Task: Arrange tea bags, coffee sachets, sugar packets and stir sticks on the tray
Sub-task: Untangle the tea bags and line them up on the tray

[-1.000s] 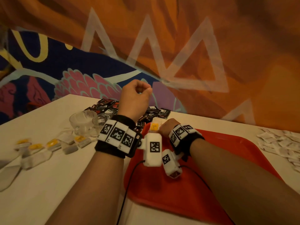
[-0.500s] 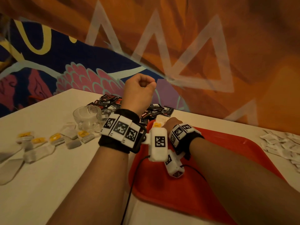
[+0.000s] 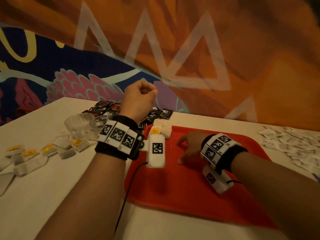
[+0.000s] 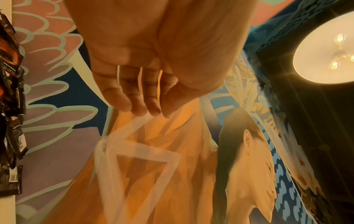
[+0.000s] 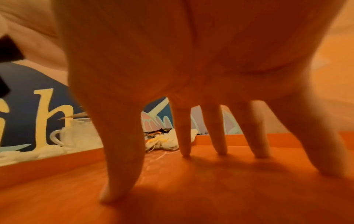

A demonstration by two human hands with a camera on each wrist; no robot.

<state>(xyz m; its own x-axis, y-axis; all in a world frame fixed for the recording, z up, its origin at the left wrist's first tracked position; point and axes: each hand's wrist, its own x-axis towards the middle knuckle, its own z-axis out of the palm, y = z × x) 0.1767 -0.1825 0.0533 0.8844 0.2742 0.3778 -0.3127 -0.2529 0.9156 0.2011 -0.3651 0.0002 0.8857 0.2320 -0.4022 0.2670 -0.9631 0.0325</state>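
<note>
Red tray [image 3: 199, 196] holds few tea bags [image 3: 160, 129] at far left corner (one yellow-tagged). Glass mug [image 3: 81, 125] on table [image 3: 52, 196] left of tray, contents unclear. Your right hand [image 3: 189, 147] released, spread fingertips [image 5: 184, 153] touching tray floor. Your left hand [image 3: 138, 99] raised, curled, grasping nothing. Dark coffee sachets [image 3: 103, 109] behind; "SUP" readable. Sugar packets [image 3: 292, 144] right.

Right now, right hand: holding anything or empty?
Empty. The right hand has spread fingertips resting on the bare red tray, nothing between them.
</note>
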